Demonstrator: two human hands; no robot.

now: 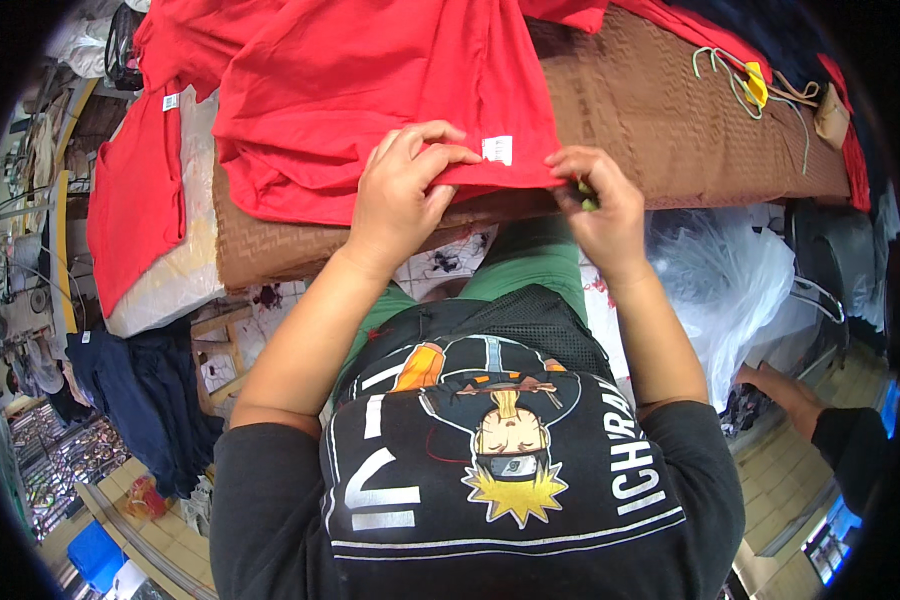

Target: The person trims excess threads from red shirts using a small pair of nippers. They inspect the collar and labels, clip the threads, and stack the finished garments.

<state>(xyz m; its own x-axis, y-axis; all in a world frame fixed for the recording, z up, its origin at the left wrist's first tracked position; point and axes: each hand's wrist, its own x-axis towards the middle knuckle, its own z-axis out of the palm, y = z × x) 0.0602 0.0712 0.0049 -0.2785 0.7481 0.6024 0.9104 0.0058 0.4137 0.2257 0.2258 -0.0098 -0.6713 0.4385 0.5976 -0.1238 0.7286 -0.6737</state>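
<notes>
A red garment (390, 90) is spread over the brown patterned cloth on the table in front of me, its near edge running between my hands. My left hand (407, 185) is closed on that edge, thumb below and fingers on top. Just right of its fingertips, a white label (497, 150) lies on the fabric. At the garment's near right corner, my right hand (605, 205) pinches the edge between thumb and forefinger. A small dark and yellow-green tool (587, 197) sits in the same hand; most of it is hidden by the fingers.
Brown patterned cloth (660, 130) covers the table. Yellow and tan pieces with pale cords (755, 85) lie far right. Clear plastic (720, 290) hangs at right, near another person's arm (785, 395). More red fabric (135, 210) and dark blue garments (145, 400) are at left.
</notes>
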